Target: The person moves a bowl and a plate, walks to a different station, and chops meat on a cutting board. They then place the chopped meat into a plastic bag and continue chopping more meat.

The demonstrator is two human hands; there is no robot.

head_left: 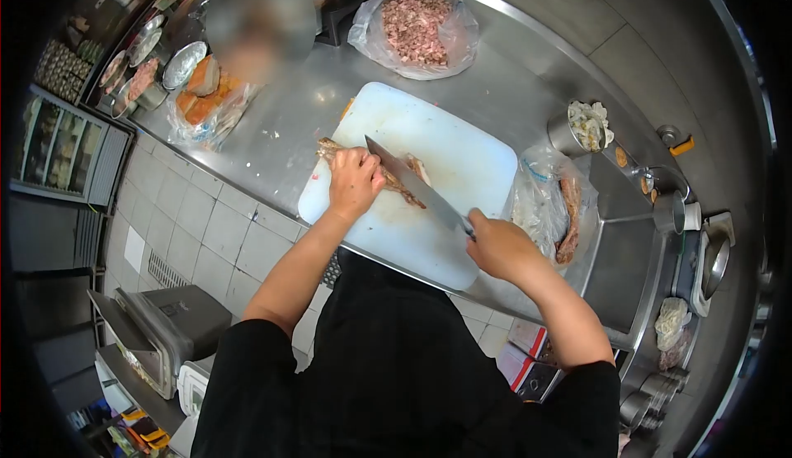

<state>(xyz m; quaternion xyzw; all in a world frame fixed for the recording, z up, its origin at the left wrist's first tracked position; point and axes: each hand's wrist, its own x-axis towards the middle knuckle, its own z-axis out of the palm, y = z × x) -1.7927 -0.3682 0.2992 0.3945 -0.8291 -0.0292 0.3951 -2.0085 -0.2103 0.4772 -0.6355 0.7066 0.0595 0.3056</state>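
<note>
My left hand (pixel 356 181) is closed on a long brown piece of meat (pixel 403 189) lying on the white cutting board (pixel 462 136). My right hand (pixel 500 244) grips the handle of a large knife (pixel 422 187). The blade runs diagonally across the board, its tip beside my left fingers and its edge against or just over the meat. Behind the blade is a smaller pale piece (pixel 417 166), partly hidden by it.
A bag of chopped pink meat (pixel 417 30) lies beyond the board. To the right are a metal container of pale pieces (pixel 587 125) and a plastic bag with brown meat (pixel 569 214). Orange pieces in a bag (pixel 208 99) lie left. A person stands behind the table, blurred.
</note>
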